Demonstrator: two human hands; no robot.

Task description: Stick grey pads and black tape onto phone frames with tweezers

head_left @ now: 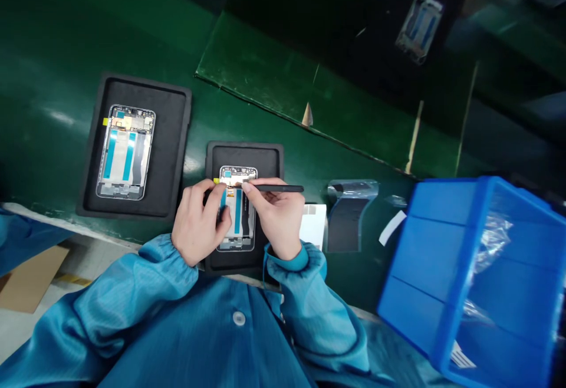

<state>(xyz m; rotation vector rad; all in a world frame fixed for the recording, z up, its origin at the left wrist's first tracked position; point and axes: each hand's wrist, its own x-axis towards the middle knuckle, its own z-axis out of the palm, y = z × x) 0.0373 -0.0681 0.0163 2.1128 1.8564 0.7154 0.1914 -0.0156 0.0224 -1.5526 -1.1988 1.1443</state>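
An opened smartphone (237,240), its circuit board and pale battery with blue strips exposed, lies in a black tray (265,153) in front of me. My left hand (198,220) is curled over the phone's left edge, fingers bent and pressing near its upper left side. My right hand (280,217) grips black tweezers (283,188) almost level, tips over the lower edge of the circuit board. The tips and whatever they touch are too small to make out. A yellow tab (216,181) sticks out at the phone's upper left.
On the left, a second black tray (172,140) holds another opened phone (126,152). To the right lie a white sheet (313,226), a dark film pouch (345,223) and a white strip (392,227). A blue bin (428,258) with clear plastic stands at far right on the green table (260,122).
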